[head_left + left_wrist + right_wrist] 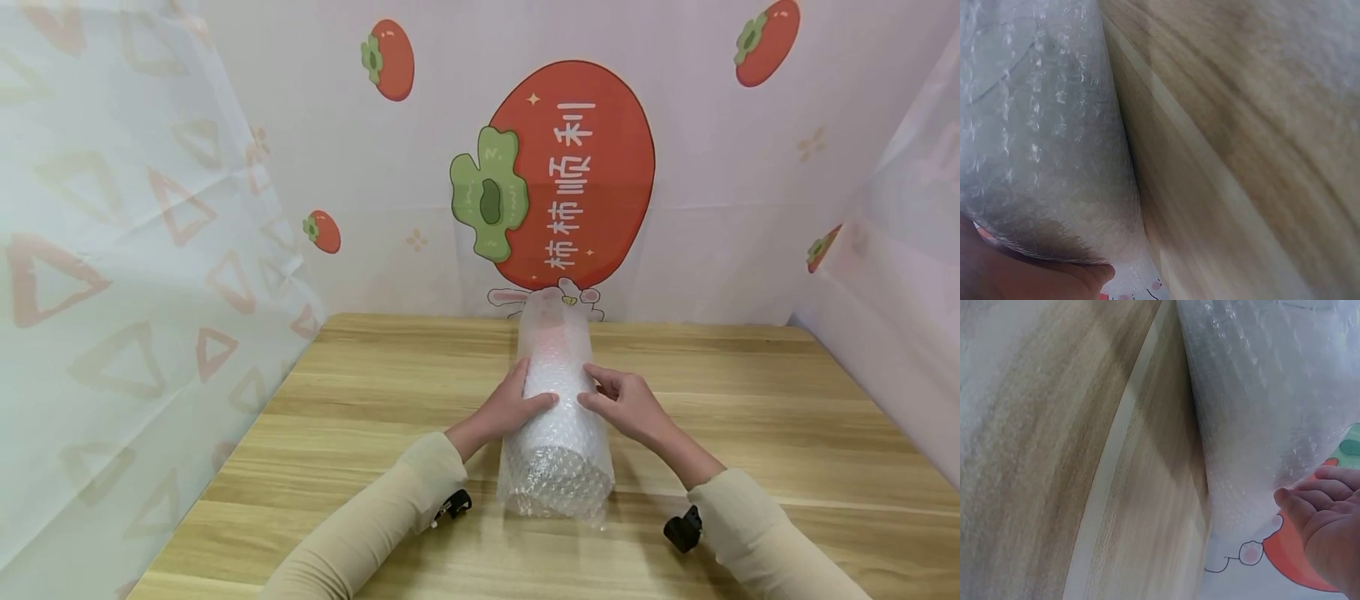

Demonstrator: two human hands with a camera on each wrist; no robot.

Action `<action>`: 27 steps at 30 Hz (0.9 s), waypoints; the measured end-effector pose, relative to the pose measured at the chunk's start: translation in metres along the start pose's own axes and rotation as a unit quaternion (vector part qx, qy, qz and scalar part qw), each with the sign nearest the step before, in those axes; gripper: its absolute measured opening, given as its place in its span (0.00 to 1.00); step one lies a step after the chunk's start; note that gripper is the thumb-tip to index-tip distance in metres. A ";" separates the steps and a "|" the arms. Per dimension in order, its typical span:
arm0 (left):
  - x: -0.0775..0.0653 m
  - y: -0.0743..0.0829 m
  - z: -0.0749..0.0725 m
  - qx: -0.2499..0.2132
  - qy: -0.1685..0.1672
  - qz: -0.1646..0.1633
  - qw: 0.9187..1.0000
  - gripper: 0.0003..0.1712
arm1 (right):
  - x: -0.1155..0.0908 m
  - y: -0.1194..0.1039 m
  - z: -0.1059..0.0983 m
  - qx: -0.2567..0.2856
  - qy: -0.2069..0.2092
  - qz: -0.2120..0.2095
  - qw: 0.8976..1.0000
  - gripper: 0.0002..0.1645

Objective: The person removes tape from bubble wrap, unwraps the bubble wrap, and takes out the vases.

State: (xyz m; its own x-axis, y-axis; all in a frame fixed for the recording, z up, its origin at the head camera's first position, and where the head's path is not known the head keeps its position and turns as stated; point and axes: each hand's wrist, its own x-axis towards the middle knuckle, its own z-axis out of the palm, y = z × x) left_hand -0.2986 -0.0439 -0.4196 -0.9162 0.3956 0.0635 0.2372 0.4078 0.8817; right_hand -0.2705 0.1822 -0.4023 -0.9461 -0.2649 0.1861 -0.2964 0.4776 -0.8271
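A roll of bubble wrap lies lengthwise on the wooden table, its near end facing me. On its left side my left hand grips it, thumb over the top and fingers along the flank. From the right my right hand touches the roll with thumb and index fingertips, the other fingers loosely bent. In the left wrist view, part of the left hand sits against the wrap. The right wrist view has the right hand beside the wrap, palm partly visible. Whether anything is inside the roll, I cannot tell.
The wood-grain table extends to both sides of the roll. Behind it hangs a pale cloth backdrop printed with persimmons, and a patterned cloth borders the left side. Black wrist cameras are strapped below both sleeves.
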 end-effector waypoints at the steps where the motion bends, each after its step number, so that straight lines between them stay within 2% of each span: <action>1: 0.000 0.000 0.000 -0.002 0.000 0.000 1.000 0.54 | 0.000 0.000 0.000 -0.003 0.000 0.001 1.000 0.37; 9: -0.001 0.000 0.000 0.005 -0.002 -0.005 1.000 0.54 | 0.002 -0.002 0.000 -0.002 0.004 0.003 1.000 0.35; 18: 0.002 -0.003 0.002 0.006 -0.001 -0.009 1.000 0.54 | 0.016 -0.002 -0.004 0.003 0.012 0.009 1.000 0.34; 27: 0.001 -0.002 0.002 0.008 0.002 -0.012 1.000 0.54 | 0.029 0.002 -0.005 0.010 0.008 0.038 0.999 0.38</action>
State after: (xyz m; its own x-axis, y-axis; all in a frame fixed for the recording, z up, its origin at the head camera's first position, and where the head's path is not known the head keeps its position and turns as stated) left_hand -0.2995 -0.0425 -0.4218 -0.9230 0.3824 0.0431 0.2194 0.4310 0.8753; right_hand -0.2994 0.1793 -0.3956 -0.9680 -0.2146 0.1302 -0.2206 0.4798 -0.8492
